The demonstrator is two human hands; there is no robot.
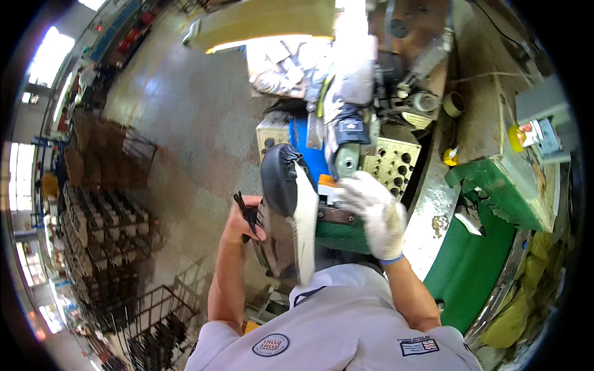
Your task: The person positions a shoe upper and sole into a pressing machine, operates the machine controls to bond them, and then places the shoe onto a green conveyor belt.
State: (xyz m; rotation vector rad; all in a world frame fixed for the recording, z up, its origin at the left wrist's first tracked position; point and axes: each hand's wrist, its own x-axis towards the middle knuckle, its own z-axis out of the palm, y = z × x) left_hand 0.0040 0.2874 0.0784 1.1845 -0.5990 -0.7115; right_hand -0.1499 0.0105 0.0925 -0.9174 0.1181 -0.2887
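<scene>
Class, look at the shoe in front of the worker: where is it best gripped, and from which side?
Probably by the upper near the black laces, coming from the left, where the left hand grips. The shoe is turned so its pale sole faces right, toward the gloved right hand; a grip from the left leaves that sole uncovered.

Bright windows [51, 57] at left, dark fisheye rim

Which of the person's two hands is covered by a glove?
The right hand: it wears a white glove, while the left hand, at the shoe, is bare.
</scene>
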